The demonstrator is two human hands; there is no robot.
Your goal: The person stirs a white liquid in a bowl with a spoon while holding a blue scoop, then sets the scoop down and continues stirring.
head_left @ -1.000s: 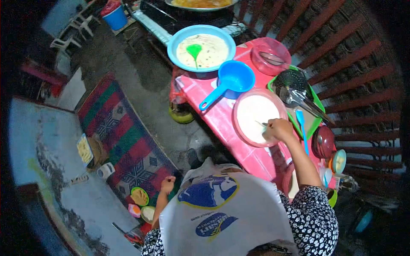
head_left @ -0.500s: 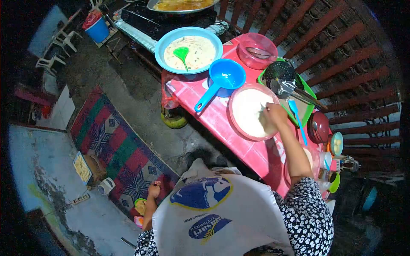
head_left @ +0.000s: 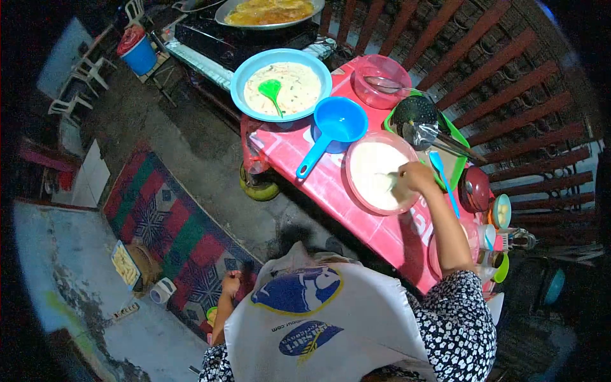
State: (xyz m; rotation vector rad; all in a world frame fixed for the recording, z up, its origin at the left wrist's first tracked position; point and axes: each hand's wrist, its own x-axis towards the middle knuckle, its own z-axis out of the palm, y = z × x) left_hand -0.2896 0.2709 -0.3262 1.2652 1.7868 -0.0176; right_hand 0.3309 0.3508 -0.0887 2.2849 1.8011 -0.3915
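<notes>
My right hand point(head_left: 416, 178) is closed over the right side of a pink bowl point(head_left: 352, 184) of white batter point(head_left: 375, 167). A short greyish streak shows in the batter by my fingertips; what I grip is hidden. Beside this bowl sits an empty blue dipper point(head_left: 339, 120), its handle toward me. Behind it stands a light blue basin point(head_left: 237, 83) of pale mixture with green bits and a green spoon point(head_left: 270, 92) in it. My left hand point(head_left: 230, 283) hangs low by my side, fingers curled, away from the table, with nothing visible in it.
A pan of frying food point(head_left: 270, 11) sits on the black stove point(head_left: 216, 41). A clear pink bowl point(head_left: 375, 92), a green tray point(head_left: 459, 172) with a skimmer point(head_left: 414, 113), and a blue brush point(head_left: 445, 181) line the far side. A patterned mat point(head_left: 172, 235) lies on the floor at left.
The view has tilted slightly, so the table sits lower and more of the frying pan shows. My right hand stays over the batter bowl, its fingers slightly shifted.
</notes>
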